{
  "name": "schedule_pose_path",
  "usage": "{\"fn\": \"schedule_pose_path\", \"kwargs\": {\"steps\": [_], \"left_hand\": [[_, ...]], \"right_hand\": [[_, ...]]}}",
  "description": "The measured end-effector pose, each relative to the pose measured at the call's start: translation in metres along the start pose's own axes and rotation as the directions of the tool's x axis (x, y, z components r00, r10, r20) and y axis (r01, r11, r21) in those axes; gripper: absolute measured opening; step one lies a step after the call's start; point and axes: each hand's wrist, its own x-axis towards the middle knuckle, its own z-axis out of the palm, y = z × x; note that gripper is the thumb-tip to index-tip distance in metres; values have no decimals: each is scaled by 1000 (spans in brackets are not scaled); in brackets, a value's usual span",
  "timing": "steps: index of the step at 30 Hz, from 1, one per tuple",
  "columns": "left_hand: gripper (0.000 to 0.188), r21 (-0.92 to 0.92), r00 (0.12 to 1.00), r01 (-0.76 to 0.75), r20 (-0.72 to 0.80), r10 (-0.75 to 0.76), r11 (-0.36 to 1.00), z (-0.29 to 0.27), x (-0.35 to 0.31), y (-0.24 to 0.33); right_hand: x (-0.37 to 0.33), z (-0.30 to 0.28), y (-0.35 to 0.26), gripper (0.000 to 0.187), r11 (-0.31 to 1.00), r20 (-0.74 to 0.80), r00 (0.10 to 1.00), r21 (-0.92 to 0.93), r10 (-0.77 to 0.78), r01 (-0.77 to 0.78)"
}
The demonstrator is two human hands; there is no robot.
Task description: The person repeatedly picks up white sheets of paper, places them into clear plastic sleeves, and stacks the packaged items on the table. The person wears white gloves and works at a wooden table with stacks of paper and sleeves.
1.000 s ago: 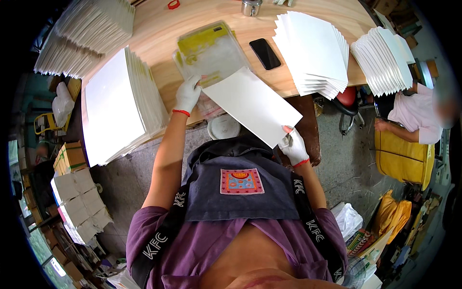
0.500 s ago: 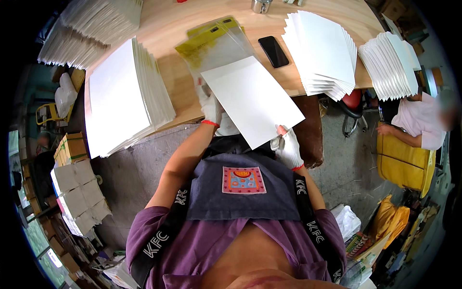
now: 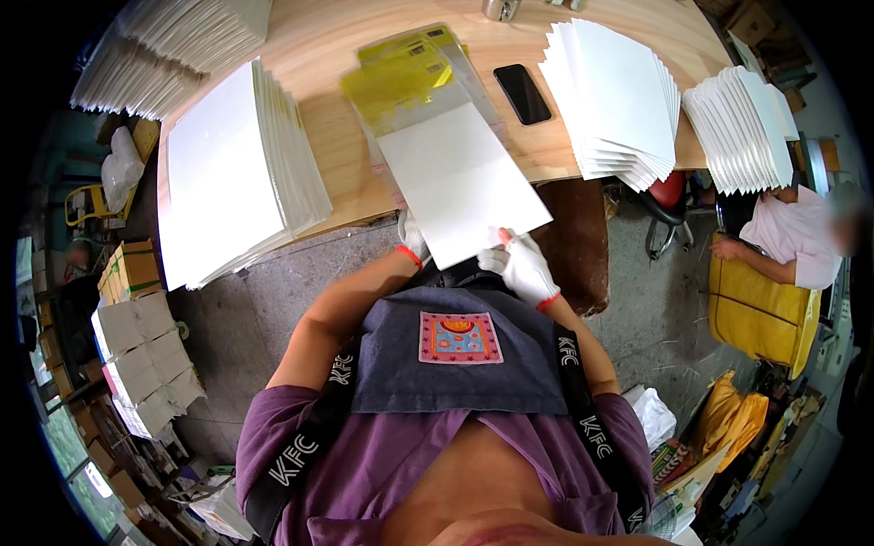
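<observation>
A white rectangular sheet point(image 3: 464, 182) slants over the table's near edge, its far end lying over clear plastic bags with yellow tops point(image 3: 401, 94). My right hand point(image 3: 523, 264), in a white glove with a red cuff, pinches the sheet at its near right edge, the bare thumb tip on top. At the sheet's near left edge is my left hand point(image 3: 413, 238), gloved the same way; its fingers are hidden beneath the sheet and bag. Whether the sheet's far end is inside the top bag or merely on it, I cannot tell.
A tall stack of bagged white sheets point(image 3: 223, 173) stands left, more bagged stacks point(image 3: 191, 36) behind it. A black phone point(image 3: 523, 95) lies right of the bags, beside fanned white sheets point(image 3: 610, 100) and another pile point(image 3: 737, 127). Another person point(image 3: 790, 232) sits at far right.
The sheet has moved left and toward me, with my right hand on its edge. My left hand has come nearer to me and slipped under the sheet. The yellow-topped bag shows more spread out.
</observation>
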Motion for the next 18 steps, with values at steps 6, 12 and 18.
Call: {"fn": "schedule_pose_path", "kwargs": {"steps": [6,12,18], "left_hand": [[32,-1,951,169,-261,-163,986,6,-23,-8],[39,-107,931,330,-124,-342,938,-43,-44,8],[28,261,936,104,-351,-6,960,-49,-57,36]], "right_hand": [[66,17,30,35,898,71,996,435,47,-74],[50,22,22,30,861,288,958,-490,12,136],[87,53,32,19,-201,581,807,-807,-108,555]]}}
